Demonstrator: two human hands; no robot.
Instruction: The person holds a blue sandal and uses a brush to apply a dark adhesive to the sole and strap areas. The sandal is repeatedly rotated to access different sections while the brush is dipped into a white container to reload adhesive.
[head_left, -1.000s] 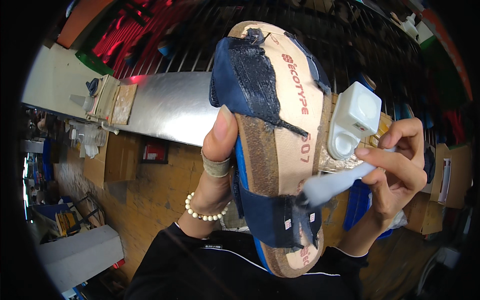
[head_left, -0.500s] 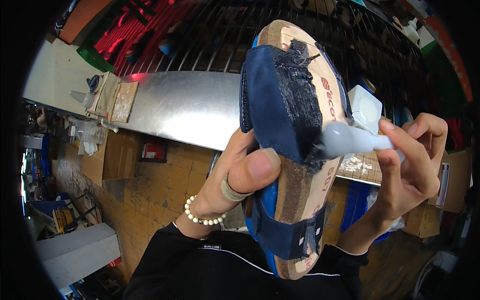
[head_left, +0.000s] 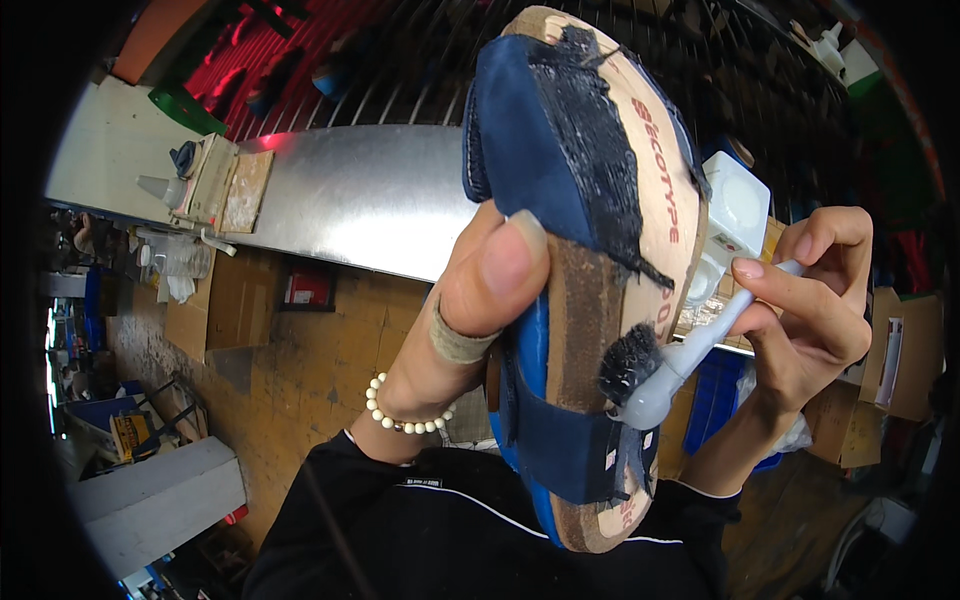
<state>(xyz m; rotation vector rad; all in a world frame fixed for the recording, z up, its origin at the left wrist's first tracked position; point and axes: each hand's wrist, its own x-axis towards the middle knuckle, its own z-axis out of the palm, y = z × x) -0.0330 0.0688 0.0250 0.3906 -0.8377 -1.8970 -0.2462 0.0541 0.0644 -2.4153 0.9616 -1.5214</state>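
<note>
Two hands | left hand [head_left: 470,300] grips sandal [head_left: 590,270] | right hand [head_left: 810,300] grips brush [head_left: 660,375]

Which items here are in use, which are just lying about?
In use:
left hand
sandal
right hand
brush

Lying about:
white plastic container
metal sheet
wooden blocks
cardboard boxes

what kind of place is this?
Likely a shoe-making or repair workshop: the left hand holds a blue-strapped sandal, the right hand works a small brush on it, above a metal-topped bench.
</note>
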